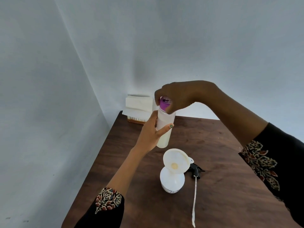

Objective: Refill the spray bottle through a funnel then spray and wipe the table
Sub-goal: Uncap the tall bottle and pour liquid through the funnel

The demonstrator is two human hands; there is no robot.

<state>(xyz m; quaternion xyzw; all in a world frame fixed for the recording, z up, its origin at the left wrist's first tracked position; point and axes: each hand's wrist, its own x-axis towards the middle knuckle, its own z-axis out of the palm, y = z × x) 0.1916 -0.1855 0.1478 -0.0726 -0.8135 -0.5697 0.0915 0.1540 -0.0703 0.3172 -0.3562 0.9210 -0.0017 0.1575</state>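
**Funnel seated, refill not yet poured**

Nearest, low in the frame, two dark sleeves [107,201] with a flowered trim frame the scene. Just right of centre at the bottom, a thin pale dip tube [195,199] runs up to the black sprayer head [196,171], which lies on its side on the dark wood-grain table [230,178], so the bottle has already been opened.

Just left of it stands the spray bottle [171,181], white, rounded, translucent plastic, with a wide cream funnel [176,159] sitting in its neck. The funnel bowl looks dry apart from a yellowish spot at its throat; how much liquid the bottle holds I cannot tell.

Above, mid-frame, the left hand [151,135] wraps its fingers around a cloudy, cylindrical refill bottle [164,129] held upright over the table. The right hand [179,96] comes from above, fingertips pinched on its purple cap [164,102], likely unscrewing it.

Pouring, refitting the sprayer, spraying and wiping all seem left to do.

Farthest, at the table's back corner by the pale wall, a stack of white paper napkins [138,104] sits in a slatted wooden holder [136,120].
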